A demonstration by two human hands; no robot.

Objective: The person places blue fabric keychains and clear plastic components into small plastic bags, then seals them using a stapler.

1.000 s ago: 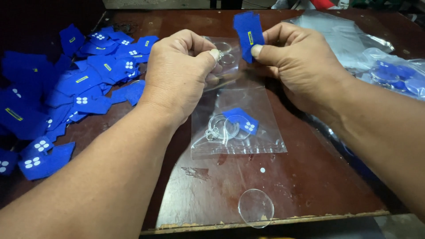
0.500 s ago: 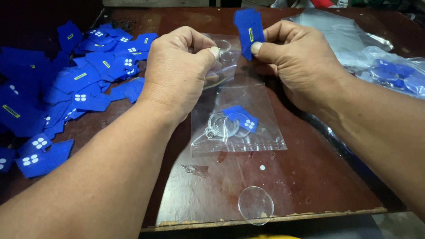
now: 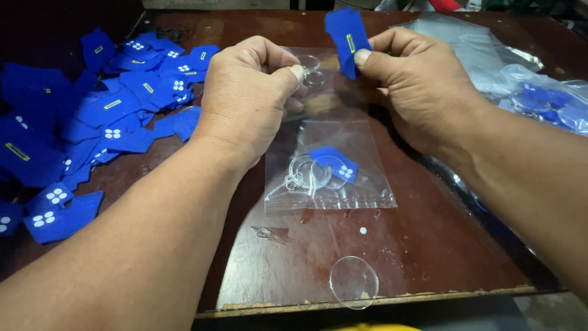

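My right hand [image 3: 422, 86] pinches a small blue fabric tag [image 3: 346, 38] with a yellow stripe, held upright above the table. My left hand [image 3: 248, 98] is closed on small clear round pieces [image 3: 309, 67] with a metal ring at its fingertips, close beside the tag. Below both hands lies a clear zip bag [image 3: 327, 168] flat on the table, holding a blue tag with white dots, a clear disc and a metal ring.
A heap of blue fabric tags [image 3: 92, 116] covers the left side of the dark wooden table [image 3: 429, 245]. Filled clear bags [image 3: 539, 98] are piled at the right. A loose clear disc [image 3: 354, 282] lies near the front edge.
Both hands stay close together above the bag. The right hand has tilted the blue tag slightly and brought it nearer the left fingertips.
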